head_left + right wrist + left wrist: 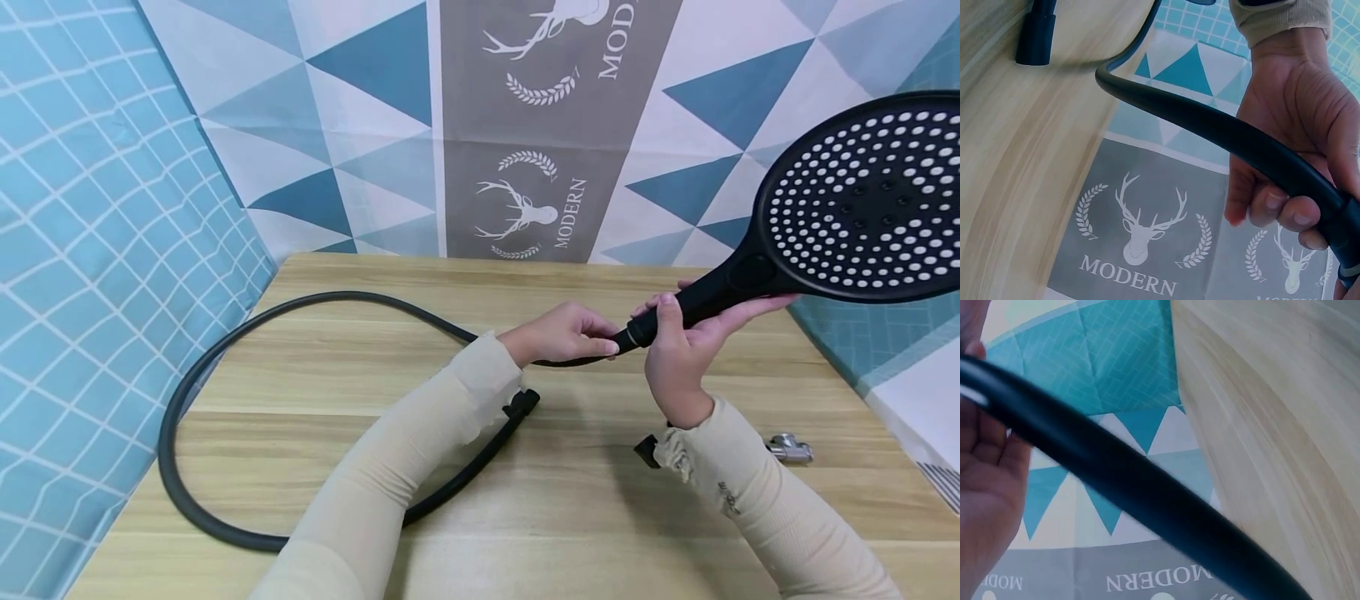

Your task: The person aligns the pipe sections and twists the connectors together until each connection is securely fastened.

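Observation:
My right hand (678, 367) holds a large black shower head (873, 204) by its handle, the thumb over the near side and the fingers beneath. White nozzles dot its face. At the handle's lower end, my left hand (558, 332) pinches the black hose (168, 450), thumb against fingers. Hose and handle meet in line there, by a thin light ring. In the right wrist view the left hand's fingers (1300, 211) curl under the hose (1222, 134). The hose (1116, 470) crosses the left wrist view diagonally. It loops across the wooden table (570, 517) and under my left forearm.
The hose's other end, a black connector (525, 404), lies near the table's middle. A chrome fitting (789, 448) and a small black part (647, 451) show around my right sleeve. Patterned cloth (382, 192) hangs behind the table; blue checked cloth (97, 250) is at left.

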A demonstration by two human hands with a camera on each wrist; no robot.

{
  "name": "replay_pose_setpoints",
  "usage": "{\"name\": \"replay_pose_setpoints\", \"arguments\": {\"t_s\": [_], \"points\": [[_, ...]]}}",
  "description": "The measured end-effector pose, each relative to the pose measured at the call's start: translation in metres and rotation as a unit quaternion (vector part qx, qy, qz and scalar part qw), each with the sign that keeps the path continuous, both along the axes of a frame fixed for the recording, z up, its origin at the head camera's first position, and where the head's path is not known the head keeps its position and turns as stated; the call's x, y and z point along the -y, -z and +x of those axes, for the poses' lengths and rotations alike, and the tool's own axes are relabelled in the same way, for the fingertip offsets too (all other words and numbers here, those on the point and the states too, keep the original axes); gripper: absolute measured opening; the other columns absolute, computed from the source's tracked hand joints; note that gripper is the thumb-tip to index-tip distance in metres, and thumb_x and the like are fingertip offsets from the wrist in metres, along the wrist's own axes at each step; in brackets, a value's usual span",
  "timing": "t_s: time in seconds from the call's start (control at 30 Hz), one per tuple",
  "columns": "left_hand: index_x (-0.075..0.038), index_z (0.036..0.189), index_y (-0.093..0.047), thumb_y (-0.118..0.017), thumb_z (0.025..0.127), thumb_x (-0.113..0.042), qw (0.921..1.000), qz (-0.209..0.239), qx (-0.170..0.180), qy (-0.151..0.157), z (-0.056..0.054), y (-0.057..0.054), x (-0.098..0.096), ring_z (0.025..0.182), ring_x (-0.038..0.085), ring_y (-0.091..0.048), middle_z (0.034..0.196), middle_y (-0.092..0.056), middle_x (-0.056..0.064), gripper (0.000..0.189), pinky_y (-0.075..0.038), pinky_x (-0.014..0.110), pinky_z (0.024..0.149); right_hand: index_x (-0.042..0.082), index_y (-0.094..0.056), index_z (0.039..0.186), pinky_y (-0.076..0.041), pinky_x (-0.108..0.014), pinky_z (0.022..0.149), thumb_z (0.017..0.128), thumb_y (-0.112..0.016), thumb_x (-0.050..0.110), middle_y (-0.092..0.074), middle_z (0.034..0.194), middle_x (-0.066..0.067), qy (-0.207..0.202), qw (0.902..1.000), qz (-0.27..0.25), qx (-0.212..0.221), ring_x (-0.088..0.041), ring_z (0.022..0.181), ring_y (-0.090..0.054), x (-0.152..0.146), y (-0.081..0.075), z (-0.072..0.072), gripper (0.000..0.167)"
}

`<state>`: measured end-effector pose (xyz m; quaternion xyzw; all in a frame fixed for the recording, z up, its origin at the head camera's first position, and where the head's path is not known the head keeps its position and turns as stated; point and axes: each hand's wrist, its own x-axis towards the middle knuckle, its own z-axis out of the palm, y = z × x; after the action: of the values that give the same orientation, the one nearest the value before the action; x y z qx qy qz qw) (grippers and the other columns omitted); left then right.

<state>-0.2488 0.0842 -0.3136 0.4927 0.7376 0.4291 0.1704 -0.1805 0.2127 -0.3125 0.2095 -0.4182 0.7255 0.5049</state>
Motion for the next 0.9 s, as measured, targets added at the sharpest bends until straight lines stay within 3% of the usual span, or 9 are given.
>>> {"name": "replay_pose_setpoints", "arguments": {"t_s": [0.07,0.17,0.37,0.53,0.77,0.9], "points": [[0.008,0.104,-0.065,-0.057,0.095,-0.003,0.9994,-0.005,0.029,0.017,-0.0004,0.0007,0.0011,0.074,0.006,-0.053,0.085,-0.066,0.011,0.016,-0.043,0.017,0.073,0.017,0.04,0.138,-0.051,-0.032,0.06,0.083,-0.048,-0.021,-0.027,0.141,-0.014,-0.005,1.0,0.004,0.001,-0.029,0.071,-0.045,0.0001,0.0005,0.0001,0.11],[0.011,0.105,-0.059,-0.051,0.098,-0.001,0.996,-0.009,0.078,0.043,-0.0007,0.0019,0.0019,0.076,0.008,-0.051,0.085,-0.063,0.01,0.016,-0.041,0.018,0.075,0.015,0.041,0.137,-0.051,-0.031,0.059,0.083,-0.047,-0.022,-0.022,0.147,-0.008,0.002,0.9998,0.016,0.007,-0.03,0.07,-0.045,0.0005,0.0016,0.0008,0.109],[0.015,0.12,-0.052,-0.044,0.1,0.002,0.9868,0.026,0.141,0.076,0.0004,0.0045,-0.0015,0.09,0.016,-0.058,0.103,-0.065,0.024,0.025,-0.045,0.025,0.089,0.013,0.04,0.137,-0.05,-0.032,0.062,0.082,-0.048,-0.02,-0.012,0.153,-0.003,0.026,0.999,0.03,0.02,-0.029,0.073,-0.045,-0.0006,0.0007,0.0032,0.109],[0.015,0.115,-0.056,-0.046,0.099,0.001,0.991,0.029,0.117,0.058,0.0014,0.006,-0.0004,0.083,0.011,-0.052,0.096,-0.066,0.021,0.023,-0.042,0.019,0.079,0.012,0.04,0.137,-0.049,-0.031,0.063,0.083,-0.047,-0.02,-0.014,0.151,-0.003,0.031,0.9977,0.041,0.043,-0.029,0.078,-0.044,0.0004,0.002,0.005,0.107],[0.012,0.107,-0.06,-0.05,0.099,-0.001,0.9982,0.029,0.048,0.021,0.0069,0.003,-0.0031,0.065,0.004,-0.046,0.084,-0.064,0.017,0.019,-0.035,0.018,0.06,0.015,0.038,0.139,-0.05,-0.033,0.061,0.083,-0.048,-0.02,-0.013,0.153,0.0,0.022,0.999,0.012,0.036,-0.03,0.072,-0.045,-0.0004,-0.0009,0.0009,0.108],[0.01,0.104,-0.062,-0.053,0.097,-0.002,0.9996,0.021,0.016,-0.002,0.0085,0.0049,-0.0037,0.062,0.003,-0.046,0.08,-0.065,0.01,0.017,-0.034,0.017,0.056,0.016,0.038,0.139,-0.05,-0.033,0.063,0.086,-0.047,-0.019,-0.013,0.153,0.0,0.022,0.9981,0.016,0.055,-0.03,0.075,-0.045,-0.0002,0.0006,0.0015,0.107]]}}
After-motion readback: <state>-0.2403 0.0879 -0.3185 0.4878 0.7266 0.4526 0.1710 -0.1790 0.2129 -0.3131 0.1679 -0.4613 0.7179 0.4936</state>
